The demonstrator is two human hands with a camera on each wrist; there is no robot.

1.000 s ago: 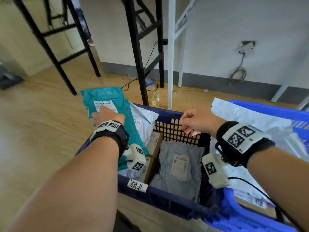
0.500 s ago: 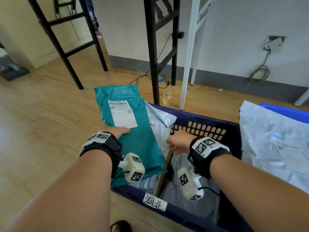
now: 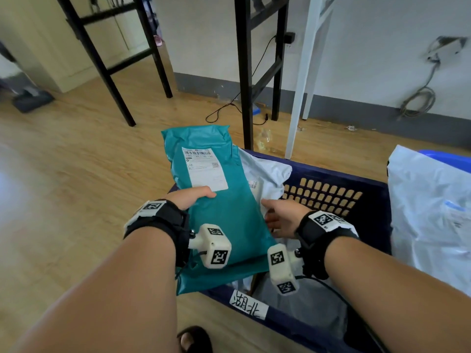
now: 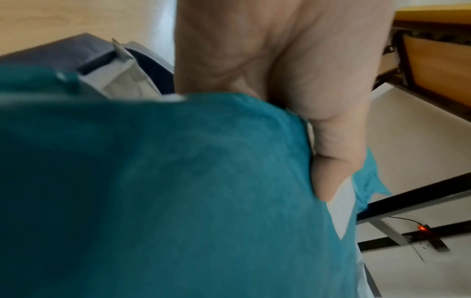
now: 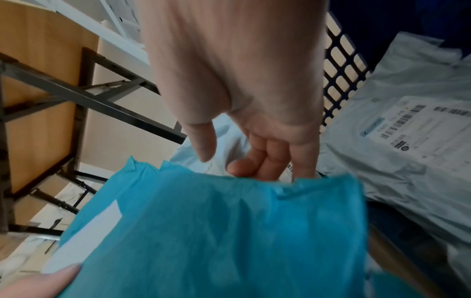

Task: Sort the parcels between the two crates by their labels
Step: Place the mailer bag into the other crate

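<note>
A teal parcel [image 3: 229,220] with a white label [image 3: 204,169] leans over the left end of the dark blue crate [image 3: 356,179], which carries a handwritten tag [image 3: 248,305]. My left hand [image 3: 188,198] grips the parcel's left edge, thumb on top just below the label; the left wrist view shows the same hold [image 4: 328,157] on the teal parcel [image 4: 178,191]. My right hand [image 3: 277,217] reaches to the parcel's right edge. In the right wrist view its fingers [image 5: 254,167] hang loosely curled behind the teal parcel [image 5: 216,231], thumb apart, pinching nothing.
Inside the dark crate lie a white parcel [image 3: 265,174] and a grey labelled parcel [image 5: 407,141]. A large white parcel [image 3: 428,207] fills the lighter blue crate [image 3: 446,157] at right. Black frame legs [image 3: 244,72], a white leg [image 3: 300,98] and a floor cable [image 3: 229,110] stand behind.
My right hand has come down from the crate's far rim to the teal parcel's right edge. My left hand's thumb now lies below the label, leaving the label uncovered.
</note>
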